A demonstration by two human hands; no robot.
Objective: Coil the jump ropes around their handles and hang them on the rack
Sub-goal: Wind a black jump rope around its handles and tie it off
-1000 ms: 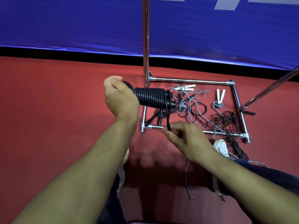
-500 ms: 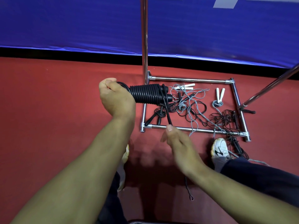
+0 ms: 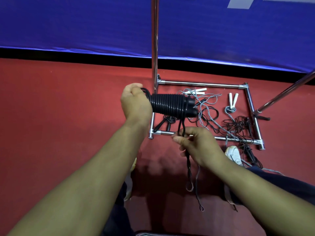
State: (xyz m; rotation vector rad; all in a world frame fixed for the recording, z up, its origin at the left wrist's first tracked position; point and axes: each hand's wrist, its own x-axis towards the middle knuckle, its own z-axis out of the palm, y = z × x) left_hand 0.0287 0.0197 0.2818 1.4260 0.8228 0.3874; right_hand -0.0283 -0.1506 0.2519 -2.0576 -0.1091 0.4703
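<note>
Presently the left hand [image 3: 135, 103] grasps the coiled black rubber jump rope bundle [image 3: 169, 105], long axis lying left-right. Directly nearer, the right hand [image 3: 196, 144] pinches its dangling black tail [image 3: 180, 124].

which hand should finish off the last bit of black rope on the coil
Right hand: it already pinches the loose rope tail below the coil, while the left hand grips the handles' end.

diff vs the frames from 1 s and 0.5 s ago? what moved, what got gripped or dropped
The right hand came back up from its dip half a second ago and again pinches the loose black rope end just below the coil. The left hand kept its grip on the black coiled jump rope bundle. The chrome rack base and the tangled ropes on the floor stayed put.
</note>
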